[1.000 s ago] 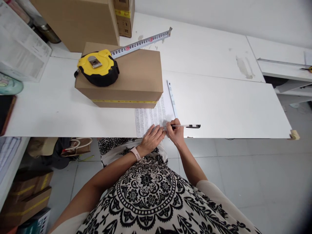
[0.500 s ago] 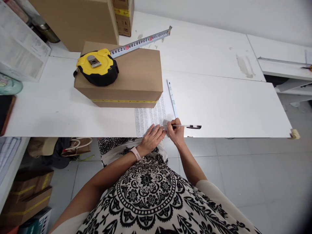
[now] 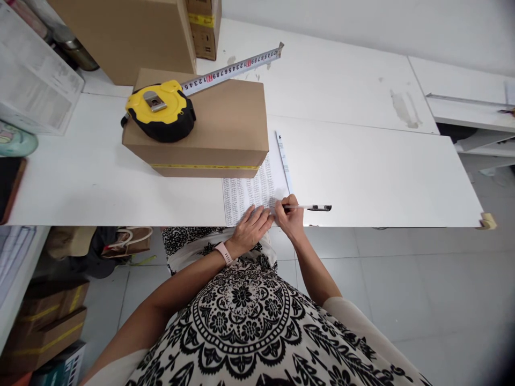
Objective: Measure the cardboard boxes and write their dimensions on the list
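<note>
A sheet of paper (image 3: 245, 194) covered in rows of handwriting lies at the front edge of the white table, its upper part hidden under a cardboard box (image 3: 225, 123). My left hand (image 3: 252, 229) rests flat on the sheet's lower edge, fingers stretched out. In my right hand (image 3: 291, 219) is a pen (image 3: 317, 208), gripped near its tip, which is hidden by the fingers at the sheet's right side. On top of the box sits a yellow and black tape measure (image 3: 161, 110) with its blade (image 3: 237, 68) drawn out to the right. A narrow printed strip (image 3: 284, 161) lies just beyond my right hand.
Larger cardboard boxes (image 3: 129, 37) stand at the back left, near a clear plastic container (image 3: 36, 75). A dark flat object (image 3: 10, 187) lies at the table's left end. Bags (image 3: 129, 240) and more boxes (image 3: 48, 327) are below on the left. A tape roll (image 3: 487, 221) juts out at the right corner.
The pen and my right hand have shifted very slightly to the left. My left hand, the box and the tape measure look the same.
</note>
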Tool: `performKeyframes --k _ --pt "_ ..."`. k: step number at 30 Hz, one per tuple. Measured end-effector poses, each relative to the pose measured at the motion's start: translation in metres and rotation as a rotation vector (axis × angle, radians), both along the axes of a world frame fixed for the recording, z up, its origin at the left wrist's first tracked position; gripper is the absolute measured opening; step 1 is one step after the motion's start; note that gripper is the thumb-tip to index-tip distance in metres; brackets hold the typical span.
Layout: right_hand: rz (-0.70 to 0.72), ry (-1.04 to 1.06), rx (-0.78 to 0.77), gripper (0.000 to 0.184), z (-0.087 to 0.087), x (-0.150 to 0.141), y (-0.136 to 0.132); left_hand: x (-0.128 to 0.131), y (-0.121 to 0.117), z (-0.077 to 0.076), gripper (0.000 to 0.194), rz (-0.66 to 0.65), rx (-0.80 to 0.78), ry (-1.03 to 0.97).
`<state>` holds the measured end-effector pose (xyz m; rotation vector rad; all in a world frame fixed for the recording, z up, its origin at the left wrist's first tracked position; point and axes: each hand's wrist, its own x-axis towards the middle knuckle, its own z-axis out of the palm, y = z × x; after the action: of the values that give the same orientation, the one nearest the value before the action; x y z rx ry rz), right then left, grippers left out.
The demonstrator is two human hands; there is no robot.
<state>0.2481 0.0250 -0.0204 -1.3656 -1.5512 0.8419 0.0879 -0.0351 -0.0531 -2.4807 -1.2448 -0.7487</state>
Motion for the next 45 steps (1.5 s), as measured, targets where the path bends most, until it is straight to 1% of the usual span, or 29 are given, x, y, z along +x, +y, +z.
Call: performKeyframes --k 2,7,12,18,24,30,34,38,42,45 --pt "0.003 -0.001 -0.002 0.03 0.0002 0.0001 -0.0001 0.0 0.0001 0.0005 0.031 0.006 0.005 0.009" --pt "-0.015 -0.006 0.006 0.03 -0.0002 -0.0001 -0.0003 -0.0003 -0.0004 -0.0001 0.032 0.0 -0.045 0.002" --pt "-0.018 0.003 -0.017 0.032 0.0027 -0.0013 -0.001 -0.0004 -0.0005 -0.0007 0.032 -0.003 -0.028 -0.005" --pt "-0.046 0.002 -0.023 0.032 0.004 -0.0023 -0.0015 -0.0001 -0.0008 -0.0028 0.033 -0.005 -0.103 -0.005" --pt "-0.04 -0.01 -0.004 0.033 0.0032 -0.0023 -0.0007 -0.0004 -0.0009 0.0001 0.033 0.002 -0.094 0.006" --pt "-0.037 -0.002 -0.016 0.032 0.0049 -0.0022 -0.0005 -0.0006 -0.0002 0.0014 0.031 0.002 -0.019 0.012" --pt "-0.045 -0.001 -0.024 0.031 0.0053 -0.002 -0.0006 -0.0005 -0.0006 -0.0006 0.032 -0.001 -0.061 0.004" --pt "-0.053 0.007 -0.021 0.032 0.0048 -0.0019 -0.0007 -0.0004 -0.001 -0.0016 0.031 0.003 -0.041 0.003" --pt "-0.068 -0.002 -0.011 0.032 0.0045 -0.0018 -0.0013 -0.0006 -0.0011 -0.0016 0.033 -0.008 -0.097 -0.003" --pt "-0.082 -0.021 0.009 0.032 0.0045 -0.002 -0.0015 -0.0006 -0.001 -0.0014 0.033 -0.008 -0.106 0.002"
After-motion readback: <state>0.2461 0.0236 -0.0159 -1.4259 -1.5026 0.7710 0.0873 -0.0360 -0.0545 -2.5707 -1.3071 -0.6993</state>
